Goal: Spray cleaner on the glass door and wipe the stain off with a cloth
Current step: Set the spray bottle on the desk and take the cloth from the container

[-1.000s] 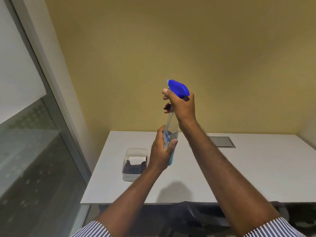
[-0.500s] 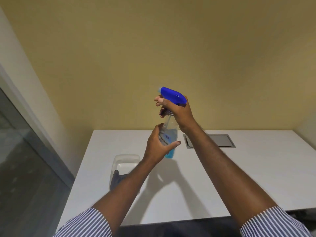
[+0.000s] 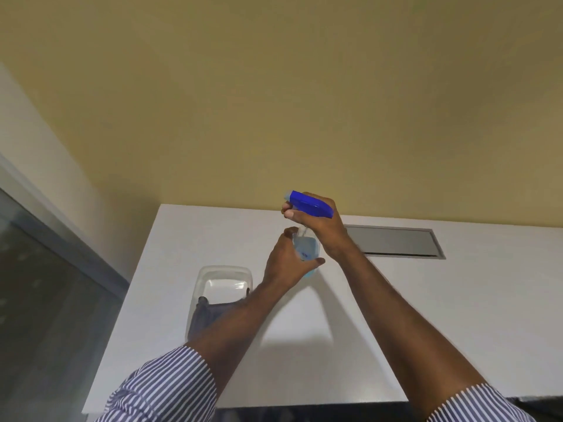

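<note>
Cloth [image 3: 203,315], dark grey, partly hidden: it lies in the near end of a clear plastic tub [image 3: 224,274] and the left forearm crosses over it, so its full shape cannot be made out. Glass door [image 3: 45,300] cut off by the left frame edge; only a dim, blurred pane and its grey frame show, and no stain can be made out on it. Tub sits near the table's [image 3: 426,315] left edge. Grey rectangular hatch [image 3: 396,241] set flush near the table's far edge, partly behind the right wrist.

Spray bottle [image 3: 306,249]: clear body with pale blue liquid, label unreadable, bright blue trigger head on top. Held upright in the air above the table's far middle.

Left hand [image 3: 286,263] wraps the bottle's body, thumb across the near side. Right hand [image 3: 320,226] curls round the neck under the blue head, fingers over the trigger side. Both forearms reach forward, striped sleeves pushed up.
</note>
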Tool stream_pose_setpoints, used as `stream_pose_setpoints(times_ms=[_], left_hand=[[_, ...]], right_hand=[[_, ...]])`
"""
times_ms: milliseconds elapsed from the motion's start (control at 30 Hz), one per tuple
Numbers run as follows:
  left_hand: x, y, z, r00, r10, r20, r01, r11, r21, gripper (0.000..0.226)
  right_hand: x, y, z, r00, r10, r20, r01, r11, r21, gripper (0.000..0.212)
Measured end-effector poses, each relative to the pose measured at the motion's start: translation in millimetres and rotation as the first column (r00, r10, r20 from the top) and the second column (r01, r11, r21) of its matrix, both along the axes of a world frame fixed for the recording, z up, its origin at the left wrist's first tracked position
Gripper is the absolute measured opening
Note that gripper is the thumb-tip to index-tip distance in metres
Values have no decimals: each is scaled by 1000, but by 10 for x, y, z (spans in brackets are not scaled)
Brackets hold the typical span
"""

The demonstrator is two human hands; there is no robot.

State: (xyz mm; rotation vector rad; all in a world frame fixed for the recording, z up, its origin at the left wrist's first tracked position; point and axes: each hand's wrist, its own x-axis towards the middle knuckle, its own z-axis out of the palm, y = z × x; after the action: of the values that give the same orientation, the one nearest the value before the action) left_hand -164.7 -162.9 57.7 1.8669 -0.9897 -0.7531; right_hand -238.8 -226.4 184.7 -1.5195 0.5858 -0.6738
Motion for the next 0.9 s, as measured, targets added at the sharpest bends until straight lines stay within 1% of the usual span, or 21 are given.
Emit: stream_pose_setpoints(times_ms=[100,200,267,367,500,733,900], left_hand=[[34,-81,-265,1000,-24,1,24,998,63,98],[55,-108,-502,999,-40,-15,41,993,109,97],[77,-110,-621,997,-63,-36,66,992,107,92],[95,-118,-732,985,-131,-116,137,990,45,81],[116,-134,-856,981,-134,-139,140,989,38,79],[132,-145,-1042,980,-148,-136,161,983,84,79],[119,-127,-1095,979,-194,-62,201,971,130,85]], right_hand=[[23,-114,-333,999,6,-32,-5,1000,30,15],[19,-177,-654,998,-39,-48,42,997,60,15],[3,-203,-855,996,-73,-55,77,994,72,11],[-2,-225,-1084,995,-90,-44,92,995,49,8],[26,-240,-1235,995,-82,-61,83,997,7,7],[61,-235,-1394,992,-81,-96,88,994,71,10],[43,-217,-1494,987,-97,-127,109,990,92,16]])
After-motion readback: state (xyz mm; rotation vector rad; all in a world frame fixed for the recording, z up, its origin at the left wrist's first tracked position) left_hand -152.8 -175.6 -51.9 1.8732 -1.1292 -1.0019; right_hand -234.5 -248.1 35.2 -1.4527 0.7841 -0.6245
